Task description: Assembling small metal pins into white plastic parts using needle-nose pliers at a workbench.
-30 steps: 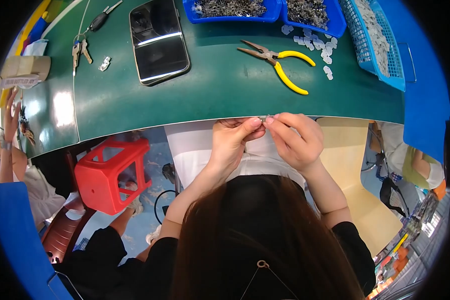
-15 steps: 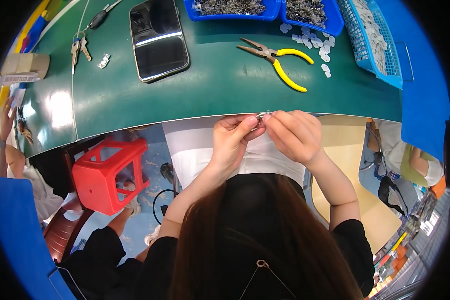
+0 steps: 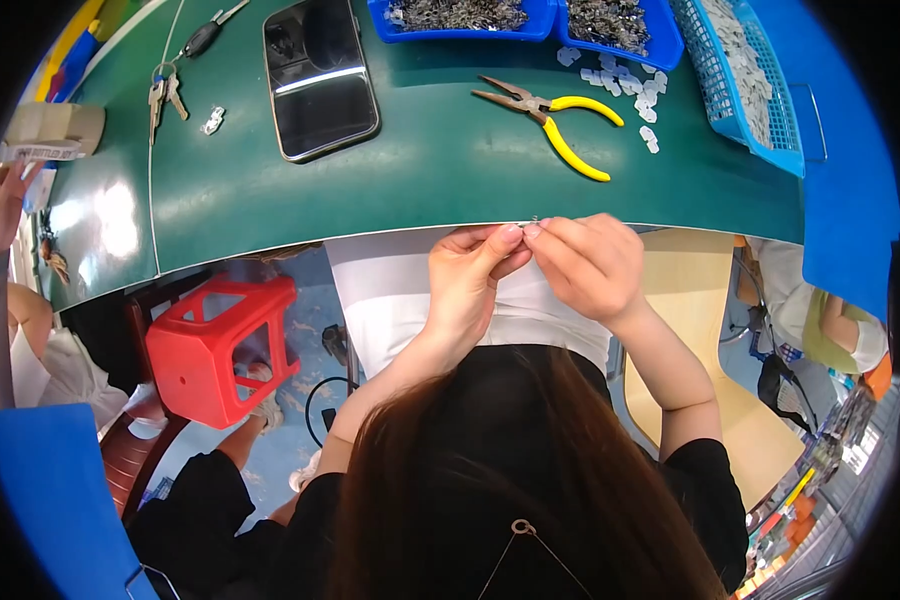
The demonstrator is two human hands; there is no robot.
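Note:
At the near edge of the green table [image 3: 410, 190], my left hand [image 3: 470, 268] and my right hand [image 3: 592, 262] meet, both closed with thumbs and fingertips pinched. Between them sits a small shiny metal part [image 3: 533, 222], mostly covered by the fingers; its exact kind is too small to tell. Both hands appear to grip it. Beyond them on the table lie needle-nose pliers [image 3: 540, 108] with yellow handles, jaws pointing left. Several small clear plastic pieces [image 3: 638, 85] are scattered to the right of the pliers.
Two blue bins [image 3: 460, 33] of small metal parts and a light-blue basket [image 3: 750, 110] of clear pieces stand at the back. A phone [image 3: 320, 85], keys [image 3: 165, 95] and a small clear part [image 3: 213, 121] lie left. A red stool [image 3: 220, 350] stands below; a co-worker's hand [image 3: 8, 205] is far left.
My hands stay together at the table edge, with only a slight shift of the fingers. The co-worker's arm at the far left has moved. The view has shifted slightly.

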